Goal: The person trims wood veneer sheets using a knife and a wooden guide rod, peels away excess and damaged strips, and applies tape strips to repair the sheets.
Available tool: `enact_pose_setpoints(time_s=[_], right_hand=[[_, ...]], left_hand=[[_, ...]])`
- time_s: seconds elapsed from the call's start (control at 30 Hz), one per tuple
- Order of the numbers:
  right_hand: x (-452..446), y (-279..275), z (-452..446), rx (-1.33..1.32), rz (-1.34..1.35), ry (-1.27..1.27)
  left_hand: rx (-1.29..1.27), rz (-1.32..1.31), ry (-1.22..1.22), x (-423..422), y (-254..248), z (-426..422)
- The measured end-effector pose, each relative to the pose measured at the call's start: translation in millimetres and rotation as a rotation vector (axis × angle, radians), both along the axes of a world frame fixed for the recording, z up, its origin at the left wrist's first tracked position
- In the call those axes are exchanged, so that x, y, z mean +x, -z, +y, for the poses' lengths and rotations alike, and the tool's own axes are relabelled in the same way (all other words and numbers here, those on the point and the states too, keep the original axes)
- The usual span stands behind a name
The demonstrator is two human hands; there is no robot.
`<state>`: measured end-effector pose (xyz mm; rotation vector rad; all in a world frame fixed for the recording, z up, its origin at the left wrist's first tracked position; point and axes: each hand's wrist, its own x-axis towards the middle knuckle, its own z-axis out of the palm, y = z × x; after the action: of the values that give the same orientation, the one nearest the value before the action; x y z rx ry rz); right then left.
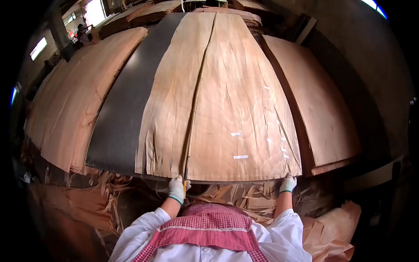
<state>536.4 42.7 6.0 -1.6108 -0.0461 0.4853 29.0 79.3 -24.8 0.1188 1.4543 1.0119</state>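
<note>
The left hand (176, 187), in a white glove with a green cuff, is at the sheet's near edge and looks closed on the yellow end (184, 188) of a long, thin stick (192, 118), which runs away from it over the wood; the right hand (287, 183), gloved alike, pinches the near right corner of the wide veneer sheet (248, 109). That sheet lies flat just ahead of both hands, spanning the gap between them and stretching well beyond, on a dark worktop (122, 113) that shows ahead and to the left of the left hand. It looks light for its breadth, bendy and dry, likely to split along the grain, so the near edge is best taken at two spread points, away from the cracks and white tape strips (240, 156) ahead of the right hand. Farther out, pale sheets are stacked left of the left hand (83, 96) and right of the right hand (314, 96); below and between the hands lie loose veneer scraps (253, 196), in no container that I can make out
</note>
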Motion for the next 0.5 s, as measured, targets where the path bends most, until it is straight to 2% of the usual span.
enact_pose_setpoints(time_s=[0.07,0.13,0.2,0.27,0.3,0.37,0.4,0.43,0.47,0.5], right_hand=[[-9.0,4.0,-1.6,-0.054,0.082,-0.019],[4.3,37.2,-3.4,-0.074,0.051,0.019],[5.1,45.2,-2.9,-0.115,0.021,0.019],[22.8,64.4,4.7,-0.079,-0.060,-0.011],[15.8,64.5,-1.4,-0.077,-0.094,-0.028],[9.8,52.9,-1.3,-0.059,-0.013,-0.027],[20.3,60.3,-3.2,0.028,0.033,-0.080],[38.0,82.7,-2.6,-0.060,-0.104,-0.083],[6.8,35.9,-1.1,-0.113,-0.026,-0.089],[-5.4,27.4,5.9,-0.100,-0.038,-0.015]], left_hand=[[-0.021,0.044,-0.027,-6.8,-21.2,-3.7],[-0.004,0.060,-0.021,-13.6,-14.0,-5.4],[-0.002,0.065,-0.028,-14.7,-15.4,-4.5],[-0.027,0.068,-0.042,-15.0,-16.6,-2.7],[0.011,-0.023,-0.048,-17.8,-19.1,-1.9],[0.054,-0.053,-0.059,-23.8,-8.5,-5.5],[0.101,-0.070,0.028,-27.9,-4.8,-7.0],[0.087,-0.068,-0.023,-25.9,-22.0,-7.0],[0.044,-0.037,-0.009,-30.3,-20.1,-3.7],[0.024,-0.017,0.032,-34.8,-5.4,-1.7]])
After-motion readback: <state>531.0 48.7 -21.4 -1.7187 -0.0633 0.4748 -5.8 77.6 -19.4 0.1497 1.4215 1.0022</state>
